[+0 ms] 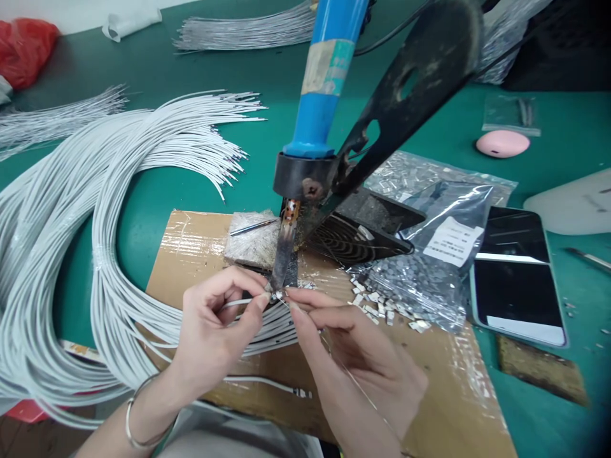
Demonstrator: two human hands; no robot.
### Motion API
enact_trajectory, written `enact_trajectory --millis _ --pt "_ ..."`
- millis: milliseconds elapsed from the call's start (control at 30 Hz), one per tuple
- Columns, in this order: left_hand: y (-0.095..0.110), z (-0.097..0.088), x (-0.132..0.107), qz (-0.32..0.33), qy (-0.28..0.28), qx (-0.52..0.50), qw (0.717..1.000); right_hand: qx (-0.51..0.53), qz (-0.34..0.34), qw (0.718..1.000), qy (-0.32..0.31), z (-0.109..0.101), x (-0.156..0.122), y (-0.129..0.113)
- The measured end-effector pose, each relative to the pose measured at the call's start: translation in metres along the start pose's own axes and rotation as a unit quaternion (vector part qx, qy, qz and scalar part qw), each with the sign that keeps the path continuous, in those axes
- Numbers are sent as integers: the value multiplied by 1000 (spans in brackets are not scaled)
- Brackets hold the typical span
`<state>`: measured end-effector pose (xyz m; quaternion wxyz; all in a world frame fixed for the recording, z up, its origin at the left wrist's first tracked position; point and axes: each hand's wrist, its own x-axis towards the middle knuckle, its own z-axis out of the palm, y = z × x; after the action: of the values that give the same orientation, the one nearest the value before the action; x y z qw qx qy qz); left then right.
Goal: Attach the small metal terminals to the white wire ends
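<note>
A blue-handled soldering iron (324, 83) is clamped in a black stand (405, 95), its tip (282, 254) pointing down over a taped cardboard board (200, 248). My left hand (214, 331) pinches the end of a white wire (238, 303) and a tiny metal part right under the tip. My right hand (353, 356) pinches a thin strand of solder wire (353, 381) and brings it to the same spot. A metal bangle sits on my left wrist.
A big loop of white wires (95, 210) fills the left. Plastic bags of small metal parts (420, 280) and loose pieces lie right of the iron. Beyond them are a phone (515, 273), a pink object (502, 143), a brown pad (539, 369), more wire bundles (248, 28).
</note>
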<state>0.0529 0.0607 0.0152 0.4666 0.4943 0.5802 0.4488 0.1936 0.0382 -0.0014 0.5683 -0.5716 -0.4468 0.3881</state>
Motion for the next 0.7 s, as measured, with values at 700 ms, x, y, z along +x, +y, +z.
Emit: enact_trajectory --millis 700 --pt "1 3 -3 91 16 129 987 13 3 1000 -2 -3 -4 4"
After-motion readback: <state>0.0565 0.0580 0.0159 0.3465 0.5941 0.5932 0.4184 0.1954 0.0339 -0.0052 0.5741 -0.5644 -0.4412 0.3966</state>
